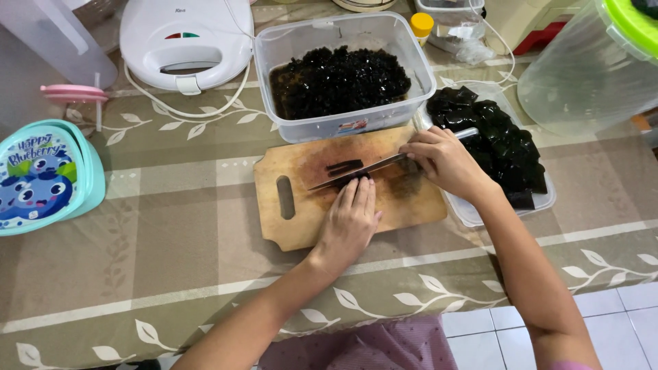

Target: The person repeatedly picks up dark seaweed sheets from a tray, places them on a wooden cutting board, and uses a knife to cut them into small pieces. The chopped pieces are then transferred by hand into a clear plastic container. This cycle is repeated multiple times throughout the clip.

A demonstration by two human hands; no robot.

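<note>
A: Head view first. What is the work surface like?

B: A table under an olive-tan cloth (171,233) with pale bands and a white leaf pattern. At the lower right, past the table's edge, there is white tiled floor (617,322). A wooden cutting board (301,205) with a handle slot at its left end lies near the middle.

A: And around the board?

B: Behind it is a clear plastic tub (346,127) heaped with small black jelly cubes. To the right, a shallow tray (473,212) holds larger black jelly slabs. A white sandwich maker (185,41) sits at the back left, a turquoise lidded box (48,178) at the far left, and a big clear container with a green lid (589,75) at the back right.

A: The hands?

B: The left hand (349,223) lies flat, fingers together and pressing down on a black jelly piece (353,179) on the board. The right hand (445,161) is closed around the handle of a knife (356,171).

A: How does the knife lie?

B: Its long axis runs nearly left to right, slightly tilted: the handle is at the upper right and the tip points to the lower left, towards the board's slot. The blade rests on the jelly just beyond the left fingertips. Two cut strips (345,166) lie just behind the blade.
</note>
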